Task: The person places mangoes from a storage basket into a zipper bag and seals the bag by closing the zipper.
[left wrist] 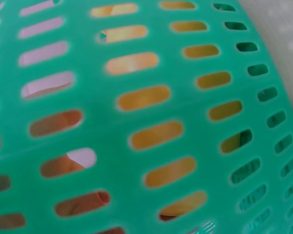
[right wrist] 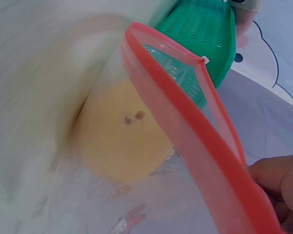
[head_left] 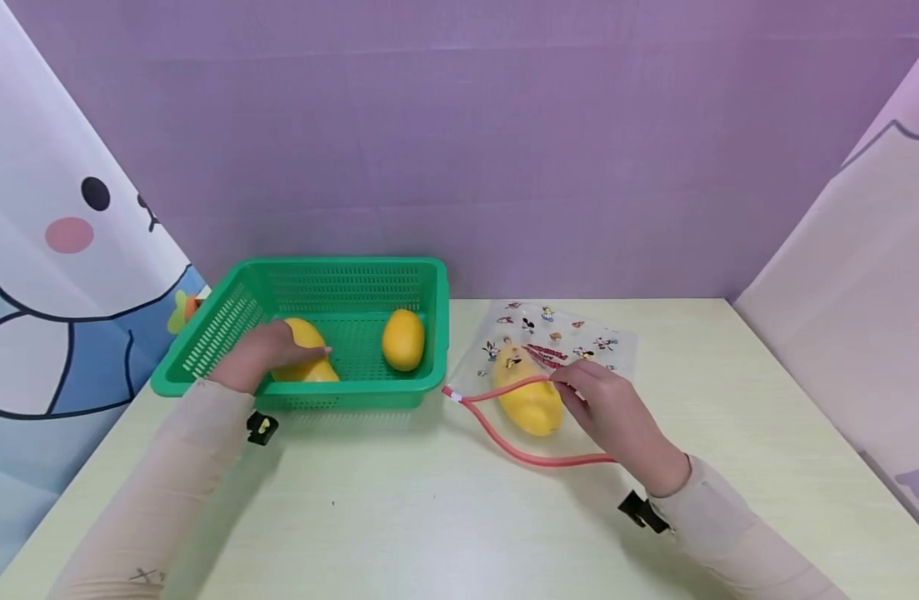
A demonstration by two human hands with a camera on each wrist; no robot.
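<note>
A clear printed bag (head_left: 586,333) with a red zip edge lies on the table, its mouth held apart, a yellow mango (head_left: 530,404) inside. My right hand (head_left: 616,412) pinches the upper red edge between thumb and fingers; the right wrist view shows the fingers (right wrist: 278,183) at the red rim and the blurred mango (right wrist: 122,131) in the bag. Inside the green basket (head_left: 354,398), my left hand (head_left: 267,350) grips a mango (head_left: 305,333), with more yellow fruit below it. The left wrist view shows only the basket wall (left wrist: 102,117), with yellow through its slots.
Another yellow mango (head_left: 403,340) stands in the right part of the basket. The pale table (head_left: 399,517) extends in front of the basket and bag. A purple cloth (head_left: 504,150) hangs behind, with printed cloths at both sides.
</note>
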